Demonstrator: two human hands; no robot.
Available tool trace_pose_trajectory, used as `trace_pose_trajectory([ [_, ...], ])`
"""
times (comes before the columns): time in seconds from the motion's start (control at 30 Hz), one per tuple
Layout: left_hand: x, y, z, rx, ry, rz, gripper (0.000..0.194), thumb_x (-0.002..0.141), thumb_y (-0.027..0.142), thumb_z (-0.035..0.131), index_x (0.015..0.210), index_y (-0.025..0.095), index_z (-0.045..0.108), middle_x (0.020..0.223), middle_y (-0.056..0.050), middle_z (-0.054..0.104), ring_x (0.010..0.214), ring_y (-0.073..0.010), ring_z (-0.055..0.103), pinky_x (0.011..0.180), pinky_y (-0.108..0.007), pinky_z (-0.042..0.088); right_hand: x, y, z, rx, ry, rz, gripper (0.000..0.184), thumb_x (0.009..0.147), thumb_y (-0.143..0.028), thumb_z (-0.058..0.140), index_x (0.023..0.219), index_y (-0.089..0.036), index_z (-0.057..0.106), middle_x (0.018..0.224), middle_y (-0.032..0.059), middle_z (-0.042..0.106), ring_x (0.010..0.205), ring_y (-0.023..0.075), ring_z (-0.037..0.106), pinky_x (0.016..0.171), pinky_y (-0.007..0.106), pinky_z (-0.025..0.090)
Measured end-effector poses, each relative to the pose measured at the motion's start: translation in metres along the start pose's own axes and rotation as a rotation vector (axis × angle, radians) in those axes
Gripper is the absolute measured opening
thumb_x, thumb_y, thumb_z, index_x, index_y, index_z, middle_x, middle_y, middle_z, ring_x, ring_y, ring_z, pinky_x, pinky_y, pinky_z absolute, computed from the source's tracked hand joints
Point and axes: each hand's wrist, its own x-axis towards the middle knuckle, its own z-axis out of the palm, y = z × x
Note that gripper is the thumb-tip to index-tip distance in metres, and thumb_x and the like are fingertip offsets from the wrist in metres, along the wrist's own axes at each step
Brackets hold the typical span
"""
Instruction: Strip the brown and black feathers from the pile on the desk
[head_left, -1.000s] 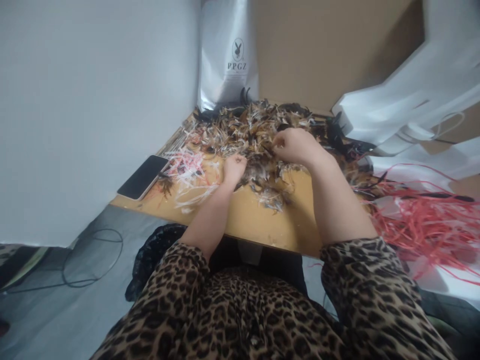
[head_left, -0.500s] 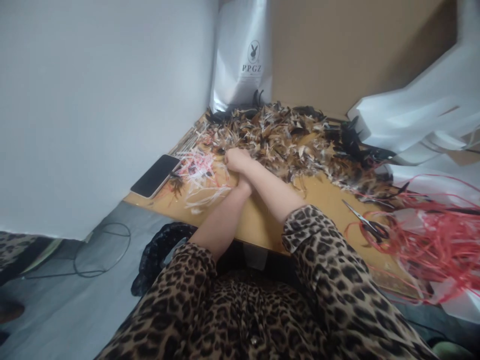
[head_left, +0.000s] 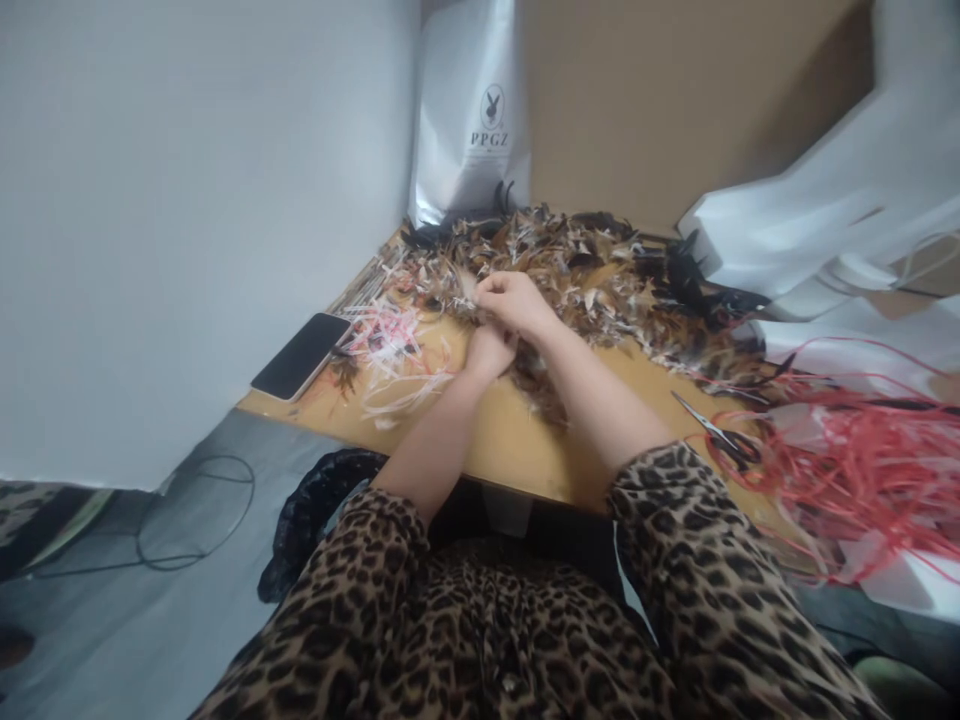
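Note:
My right hand is over the front left of a heap of brown, black and white feathers. Its thumb and fingers pinch a pale feather. Just below it, my left hand is closed, its fingertips partly hidden by my right hand. From its right side a dark bunch of feathers trails over the table, under my right wrist. The exact grip on this bunch is partly covered.
On the table's left lie a phone and pink and white strips. Scissors lie right, beside tangled red plastic string. A white printed bag stands behind the feathers, and white sheeting at the right.
My hands have uncrossed; the right moved right and up, now pinching a pale feather. The dark bunch beside my left hand has come into view. The whole view shifted slightly.

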Motion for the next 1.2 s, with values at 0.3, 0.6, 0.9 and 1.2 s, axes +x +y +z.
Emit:
trace_pose_trajectory([
  [0.3, -0.002, 0.016, -0.005, -0.550, 0.064, -0.017, 0.006, 0.074, 0.019, 0.060, 0.074, 0.013, 0.062, 0.060, 0.002, 0.058, 0.052, -0.0074, 0.048, 0.054, -0.019, 0.038, -0.072, 0.054, -0.065, 0.780, 0.168, 0.266, 0.035, 0.047, -0.027, 0.083, 0.066, -0.015, 0.056, 0.053, -0.0048, 0.056, 0.044, 0.0051, 0.049, 0.038, 0.015, 0.032],
  [0.6, -0.013, 0.033, -0.009, -0.737, -0.091, 0.036, 0.031, 0.073, 0.046, 0.067, 0.077, 0.015, 0.065, 0.063, 0.001, 0.059, 0.043, -0.0036, 0.041, 0.043, -0.019, 0.030, -0.084, 0.082, -0.068, 0.730, 0.253, 0.204, 0.036, 0.052, -0.037, 0.082, 0.067, -0.017, 0.057, 0.048, -0.0051, 0.055, 0.041, 0.0051, 0.045, 0.038, 0.016, 0.030],
  [0.9, -0.018, 0.038, -0.006, -0.687, -0.207, 0.068, 0.031, 0.062, 0.036, 0.077, 0.082, 0.013, 0.068, 0.068, -0.002, 0.065, 0.053, -0.0062, 0.050, 0.052, -0.020, 0.039, -0.088, 0.079, -0.065, 0.671, 0.317, 0.129, 0.031, 0.056, -0.036, 0.079, 0.065, -0.018, 0.055, 0.047, -0.0067, 0.054, 0.039, 0.0047, 0.041, 0.040, 0.018, 0.029],
  [1.2, -0.018, 0.034, -0.009, -0.744, -0.338, -0.019, 0.025, 0.066, 0.035, 0.074, 0.074, 0.014, 0.063, 0.062, 0.001, 0.059, 0.044, -0.0029, 0.041, 0.041, -0.017, 0.026, -0.087, 0.080, -0.064, 0.752, 0.327, 0.163, 0.030, 0.055, -0.034, 0.078, 0.067, -0.018, 0.055, 0.047, -0.0067, 0.052, 0.041, 0.0048, 0.042, 0.040, 0.018, 0.029],
])
